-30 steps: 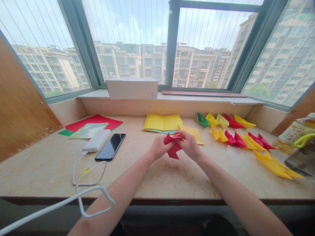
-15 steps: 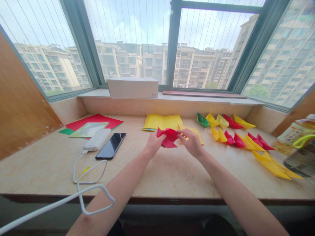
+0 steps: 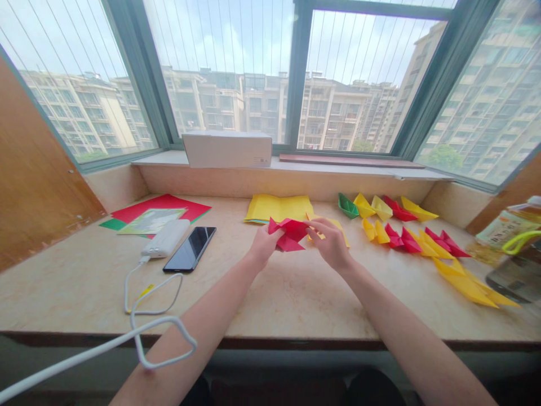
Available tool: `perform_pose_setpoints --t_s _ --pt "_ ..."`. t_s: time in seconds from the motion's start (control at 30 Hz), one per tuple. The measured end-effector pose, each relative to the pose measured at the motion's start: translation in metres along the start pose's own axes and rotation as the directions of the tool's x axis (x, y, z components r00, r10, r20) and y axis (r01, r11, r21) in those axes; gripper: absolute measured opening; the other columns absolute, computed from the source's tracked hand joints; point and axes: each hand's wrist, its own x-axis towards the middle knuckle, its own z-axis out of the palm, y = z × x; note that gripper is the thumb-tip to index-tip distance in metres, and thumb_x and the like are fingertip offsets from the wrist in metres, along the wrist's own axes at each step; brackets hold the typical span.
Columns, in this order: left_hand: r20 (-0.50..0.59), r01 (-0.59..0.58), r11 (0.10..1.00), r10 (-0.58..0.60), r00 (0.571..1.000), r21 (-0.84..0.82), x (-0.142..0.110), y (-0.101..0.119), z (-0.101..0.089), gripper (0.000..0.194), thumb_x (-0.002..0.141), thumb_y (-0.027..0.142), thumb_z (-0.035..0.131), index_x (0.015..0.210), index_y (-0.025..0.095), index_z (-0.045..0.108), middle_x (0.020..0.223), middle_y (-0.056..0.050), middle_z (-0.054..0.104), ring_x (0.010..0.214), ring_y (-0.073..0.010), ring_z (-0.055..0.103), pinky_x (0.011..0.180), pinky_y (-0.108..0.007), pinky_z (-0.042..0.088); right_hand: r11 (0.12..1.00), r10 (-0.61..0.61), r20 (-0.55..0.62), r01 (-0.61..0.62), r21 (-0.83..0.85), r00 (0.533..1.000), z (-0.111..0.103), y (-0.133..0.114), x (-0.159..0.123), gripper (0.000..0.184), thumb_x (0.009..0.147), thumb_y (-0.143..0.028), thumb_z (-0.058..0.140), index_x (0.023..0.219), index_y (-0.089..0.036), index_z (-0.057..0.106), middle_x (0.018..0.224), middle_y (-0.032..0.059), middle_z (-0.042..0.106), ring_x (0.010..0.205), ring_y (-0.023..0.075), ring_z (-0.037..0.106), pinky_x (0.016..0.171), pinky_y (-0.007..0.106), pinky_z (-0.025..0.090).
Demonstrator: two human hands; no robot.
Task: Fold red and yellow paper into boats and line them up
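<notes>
Between my two hands, a folded red paper (image 3: 291,232) is held above the tabletop, its flaps pointing several ways. My left hand (image 3: 262,246) pinches its left side. At its right corner, the thumb and fingers of my right hand (image 3: 327,241) are closed on the paper's edge. Just behind the hands lie a yellow paper stack (image 3: 279,208), with a bluish sheet under it, and a loose yellow sheet (image 3: 340,231), partly covered by my right hand.
Folded paper boats (image 3: 382,208) and other red and yellow folded pieces (image 3: 403,239) stand at right, near a bottle (image 3: 513,223). On the left are a phone (image 3: 190,250), a white power bank (image 3: 167,238), a white cable (image 3: 164,321) crossing my left forearm, and red sheets (image 3: 169,204).
The red paper has turned and opened out wider between my hands. My right hand has shifted slightly right, from the paper's top to its right corner.
</notes>
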Motion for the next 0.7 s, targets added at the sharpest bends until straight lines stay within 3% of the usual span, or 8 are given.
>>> perform_pose_setpoints --t_s 0.17,0.37,0.53,0.7 --pt "-0.012 0.001 1.000 -0.001 1.000 0.016 -0.0011 0.0021 0.0001 0.032 0.069 0.039 0.075 0.081 0.012 0.062 0.068 -0.005 0.064 0.052 -0.0124 0.058 0.041 -0.019 0.041 0.999 -0.010 0.023 0.009 0.036 1.000 0.0007 -0.0019 -0.0004 0.024 0.093 -0.026 0.052 0.108 -0.024 0.070 0.105 0.0069 0.065 0.092 0.0203 0.063 0.077 0.034 0.053" --pt "0.012 -0.054 0.996 0.053 0.999 0.065 -0.0030 0.0038 0.0007 0.031 0.069 0.039 0.074 0.080 0.012 0.064 0.062 -0.002 0.062 0.049 -0.0112 0.055 0.041 -0.020 0.041 0.994 0.082 0.052 -0.085 0.073 0.995 0.0033 0.0001 0.0003 0.018 0.088 -0.029 0.058 0.100 -0.021 0.068 0.101 0.0069 0.064 0.076 0.0176 0.063 0.066 0.032 0.052" --pt "0.026 -0.100 0.987 0.098 0.995 0.126 -0.0038 0.0034 0.0012 0.029 0.070 0.038 0.075 0.074 0.012 0.063 0.057 -0.001 0.060 0.045 -0.0101 0.052 0.039 -0.018 0.037 0.998 0.051 0.076 -0.053 0.019 0.996 0.0019 0.0036 0.0014 0.012 0.089 -0.025 0.056 0.091 -0.021 0.067 0.098 0.0070 0.063 0.085 0.0205 0.061 0.077 0.036 0.051" --pt "-0.044 -0.093 0.991 0.098 0.994 0.101 -0.0003 -0.0005 -0.0006 0.029 0.071 0.039 0.073 0.077 0.012 0.063 0.061 -0.002 0.062 0.048 -0.0118 0.056 0.041 -0.020 0.042 0.996 -0.045 0.106 0.037 0.085 0.993 0.0027 -0.0028 0.0002 0.012 0.092 -0.027 0.053 0.090 -0.023 0.065 0.107 0.0076 0.060 0.105 0.0228 0.058 0.091 0.039 0.048"
